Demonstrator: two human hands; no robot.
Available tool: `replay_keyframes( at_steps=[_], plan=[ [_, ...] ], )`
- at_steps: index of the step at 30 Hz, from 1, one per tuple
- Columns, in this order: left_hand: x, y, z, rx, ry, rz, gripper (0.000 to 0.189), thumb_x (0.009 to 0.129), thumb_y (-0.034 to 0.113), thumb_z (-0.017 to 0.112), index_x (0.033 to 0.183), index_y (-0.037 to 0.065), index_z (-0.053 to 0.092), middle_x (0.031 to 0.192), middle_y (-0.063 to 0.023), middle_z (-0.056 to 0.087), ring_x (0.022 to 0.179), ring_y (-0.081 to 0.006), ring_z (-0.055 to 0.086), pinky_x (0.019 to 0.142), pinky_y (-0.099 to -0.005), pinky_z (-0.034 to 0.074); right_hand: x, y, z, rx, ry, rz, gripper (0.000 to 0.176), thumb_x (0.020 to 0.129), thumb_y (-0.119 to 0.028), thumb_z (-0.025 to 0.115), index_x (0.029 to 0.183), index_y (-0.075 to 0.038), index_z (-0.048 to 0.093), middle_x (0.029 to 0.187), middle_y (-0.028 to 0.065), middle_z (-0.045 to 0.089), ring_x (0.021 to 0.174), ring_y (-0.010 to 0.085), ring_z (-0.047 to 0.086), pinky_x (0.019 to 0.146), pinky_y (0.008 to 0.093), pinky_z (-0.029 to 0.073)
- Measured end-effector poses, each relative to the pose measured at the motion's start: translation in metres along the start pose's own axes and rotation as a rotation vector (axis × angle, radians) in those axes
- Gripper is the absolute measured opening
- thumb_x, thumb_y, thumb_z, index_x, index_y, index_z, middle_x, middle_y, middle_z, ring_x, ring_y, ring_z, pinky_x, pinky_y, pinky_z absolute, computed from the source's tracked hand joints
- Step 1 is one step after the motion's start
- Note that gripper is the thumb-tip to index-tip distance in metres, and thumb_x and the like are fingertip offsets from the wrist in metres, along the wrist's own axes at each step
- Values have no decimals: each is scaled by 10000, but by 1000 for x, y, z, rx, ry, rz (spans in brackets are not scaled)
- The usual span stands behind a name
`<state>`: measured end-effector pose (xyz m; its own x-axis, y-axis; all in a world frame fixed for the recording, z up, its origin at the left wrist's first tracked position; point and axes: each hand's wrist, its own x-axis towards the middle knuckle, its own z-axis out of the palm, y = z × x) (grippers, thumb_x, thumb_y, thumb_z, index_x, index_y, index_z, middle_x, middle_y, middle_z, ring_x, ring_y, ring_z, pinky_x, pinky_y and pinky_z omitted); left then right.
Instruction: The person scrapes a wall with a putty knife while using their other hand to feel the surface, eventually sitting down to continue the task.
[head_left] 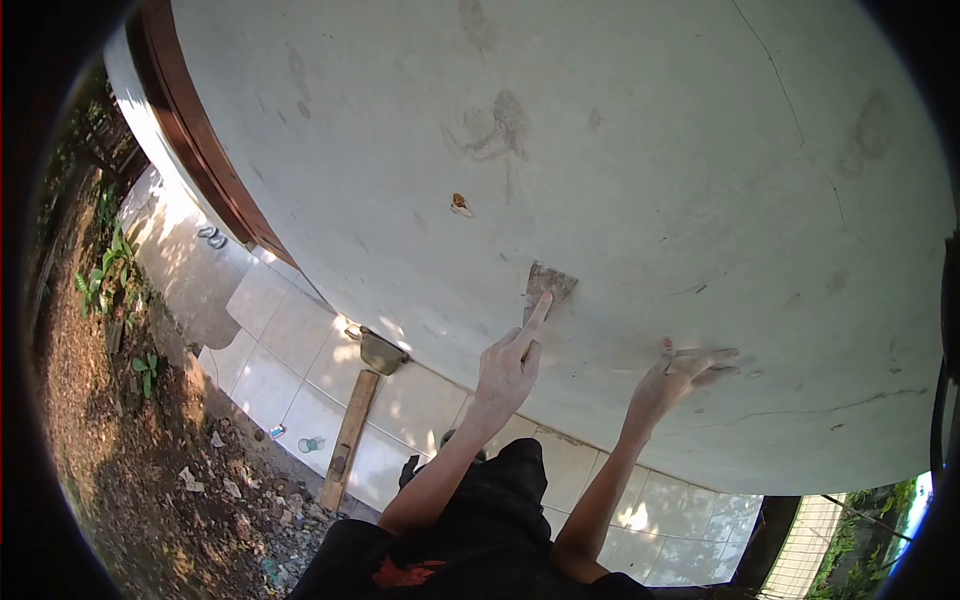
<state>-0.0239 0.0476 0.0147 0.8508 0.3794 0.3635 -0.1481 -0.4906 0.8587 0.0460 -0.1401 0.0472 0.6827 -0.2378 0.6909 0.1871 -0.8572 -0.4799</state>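
The left hand [507,378] grasps a scraper [557,281], its index finger laid along the blade. The blade lies against the pale wall [660,200], below and right of a small chipped spot [460,204]. The right hand [688,368] holds nothing, fingers spread toward the right and thumb up, close to the wall; whether it touches, I cannot tell. Both hands look dusted with whitish powder. Thin cracks run across the wall. On the tiled floor [300,345], a bucket [382,354] stands near the foot of the wall, just beside a plank [350,440]. A glass [311,444] lies left of the plank.
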Motion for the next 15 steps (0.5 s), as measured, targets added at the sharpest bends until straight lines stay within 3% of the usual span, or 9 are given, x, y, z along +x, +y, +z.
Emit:
replay_keyframes(
  at_steps=[2,5,12,14,15],
  plan=[
    [1,-6,2,12,14,16,691,859,7,540,1478,260,368,672,-141,498,548,-335,504,541,-443,407,-1,-2,-1,59,11,56,830,963,-232,562,1519,-48,-26,1589,181,-42,1438,432,-119,1150,593,203],
    [-6,-37,18,7,36,56,688,861,9,540,1478,259,368,680,-143,501,555,-335,509,546,-443,410,0,1,0,23,20,-2,825,968,-237,554,1517,-43,-31,1590,181,-42,1438,433,-121,1149,583,212],
    [-2,-17,10,0,25,24,687,853,1,538,1472,255,379,681,-146,507,559,-332,520,534,-441,429,1,-2,-3,-12,11,2,845,953,-232,587,1520,-43,-11,1590,187,-49,1442,429,-109,1145,552,242],
    [-1,-18,7,7,29,34,686,853,2,537,1470,258,381,680,-143,509,554,-332,518,533,-440,429,1,-13,-7,124,-13,105,849,956,-248,588,1530,-82,-15,1552,287,-102,1446,440,-44,1134,511,279],
    [-3,-18,6,10,25,42,685,853,3,536,1469,260,384,680,-140,510,550,-332,515,533,-439,430,-2,-4,-3,124,-19,105,849,956,-248,588,1530,-82,-15,1552,287,-102,1446,440,-44,1134,511,279]
  ],
)
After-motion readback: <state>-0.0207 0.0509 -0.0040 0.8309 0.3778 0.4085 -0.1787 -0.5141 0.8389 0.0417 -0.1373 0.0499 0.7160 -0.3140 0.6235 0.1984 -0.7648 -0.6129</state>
